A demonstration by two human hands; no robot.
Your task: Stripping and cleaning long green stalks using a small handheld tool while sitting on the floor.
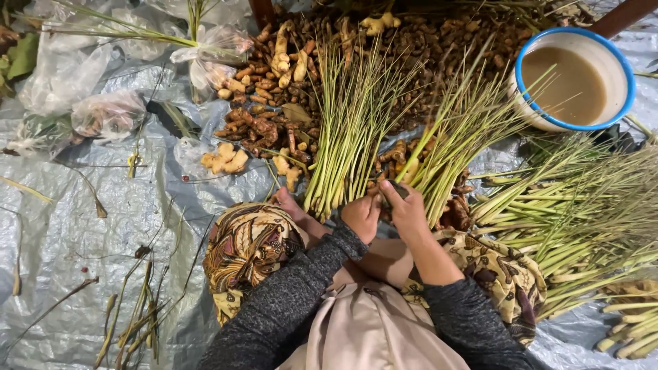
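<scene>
Both hands, left hand [361, 216] and right hand [406, 209], gripping lemongrass stalks [449, 137] at base, tips fanning away.

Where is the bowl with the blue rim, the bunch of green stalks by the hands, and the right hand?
Bowl [620, 72], head view, on its white inner wall.
Green stalks [346, 130], head view, middle of the bunch.
Right hand [409, 212], head view, back of the hand.
</scene>
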